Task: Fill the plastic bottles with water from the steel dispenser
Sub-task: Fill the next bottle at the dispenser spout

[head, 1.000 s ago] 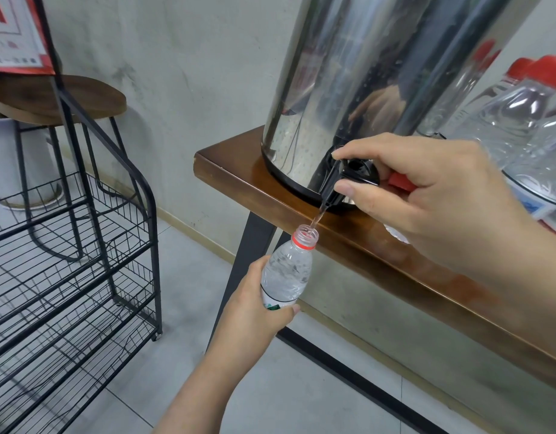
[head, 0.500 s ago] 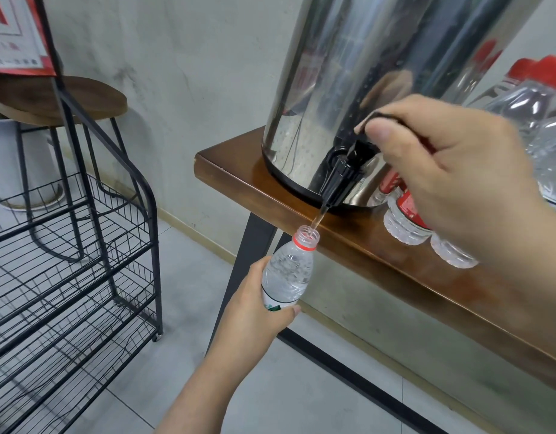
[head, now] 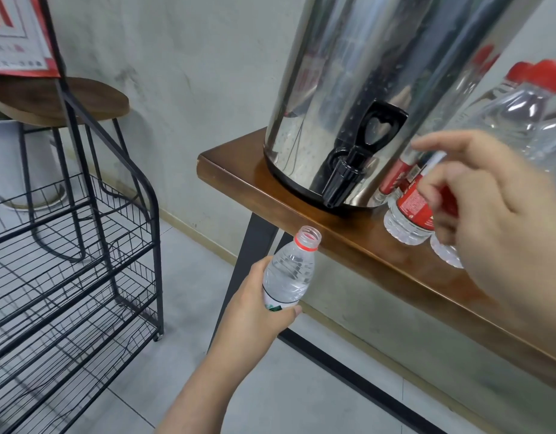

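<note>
My left grip (head: 257, 311) wraps clear uncapped plastic bottle (head: 290, 270) upright below black spout (head: 337, 183), catching position; no stream visible. Right grip (head: 477, 211) loose, holding nothing, beside spout.

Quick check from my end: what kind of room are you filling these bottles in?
Probably an office pantry or back room, not a home kitchen. A big steel dispenser stands on a wooden side table against a bare concrete wall, with a black wire rack on the tiled floor.
</note>
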Demonstrator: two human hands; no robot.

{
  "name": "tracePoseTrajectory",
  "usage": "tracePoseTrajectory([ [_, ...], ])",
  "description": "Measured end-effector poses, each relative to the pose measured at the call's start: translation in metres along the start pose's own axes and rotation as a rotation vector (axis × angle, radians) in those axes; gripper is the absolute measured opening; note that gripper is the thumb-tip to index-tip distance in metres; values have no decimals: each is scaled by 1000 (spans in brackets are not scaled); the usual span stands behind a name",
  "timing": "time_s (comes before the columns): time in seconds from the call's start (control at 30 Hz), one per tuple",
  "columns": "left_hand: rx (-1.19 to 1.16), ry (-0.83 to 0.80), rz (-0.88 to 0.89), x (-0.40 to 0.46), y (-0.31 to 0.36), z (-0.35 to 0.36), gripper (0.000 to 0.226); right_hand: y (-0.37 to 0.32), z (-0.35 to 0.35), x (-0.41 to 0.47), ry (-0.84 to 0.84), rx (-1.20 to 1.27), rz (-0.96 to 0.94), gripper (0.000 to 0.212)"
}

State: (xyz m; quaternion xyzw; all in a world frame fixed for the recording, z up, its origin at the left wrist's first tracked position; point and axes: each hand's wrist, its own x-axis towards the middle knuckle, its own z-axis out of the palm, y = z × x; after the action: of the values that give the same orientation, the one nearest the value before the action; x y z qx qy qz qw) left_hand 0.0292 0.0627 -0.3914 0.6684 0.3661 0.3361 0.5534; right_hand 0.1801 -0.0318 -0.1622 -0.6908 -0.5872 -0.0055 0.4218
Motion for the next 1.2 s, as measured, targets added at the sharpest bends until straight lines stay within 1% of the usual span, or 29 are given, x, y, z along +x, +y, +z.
tracePoseTrajectory([
  [0.07, -2, -3, -3, -3, 1, -1, 70, 6, -6, -17, -72, -47, 51, 29],
  [0.13, -4, -11, -8, -9, 4, -2, 69, 6, -10, -34, -152, -130, 83, 16],
  [0.23, -3, -32, -21, -24, 11, -4, 69, -2, -17, -52, -217, -100, 125, 32],
  [0.33, -9, -54, -23, -51, 26, -5, 71, -11, -20, -59, -190, -104, 117, 30],
  [0.4, -9, -73, -16, -73, 40, -5, 70, -20, -21, -63, -228, -144, 49, 32],
  [0.5, -34, -121, -28, -105, 64, -6, 69, -37, -21, -69, -317, -226, -85, 41],
  [0.63, -23, -154, -23, -145, 98, -9, 70, -70, -36, -77, -407, -239, -144, 48],
  [0.73, 3, -161, 5, -171, 124, -13, 67, -95, -54, -85, -445, -221, -129, 50],
  [0.9, 45, -139, 37, -207, 163, -22, 71, -135, -84, -99, -409, -170, -116, 53],
  [1.03, 5, -150, 22, -226, 190, -28, 67, -153, -99, -115, -329, -107, -86, 45],
  [1.13, 9, -165, 48, -236, 209, -30, 63, -161, -107, -127, -241, -30, -44, 35],
  [1.2, 29, -172, 81, -240, 217, -32, 65, -166, -112, -132, -187, -54, -38, 37],
])
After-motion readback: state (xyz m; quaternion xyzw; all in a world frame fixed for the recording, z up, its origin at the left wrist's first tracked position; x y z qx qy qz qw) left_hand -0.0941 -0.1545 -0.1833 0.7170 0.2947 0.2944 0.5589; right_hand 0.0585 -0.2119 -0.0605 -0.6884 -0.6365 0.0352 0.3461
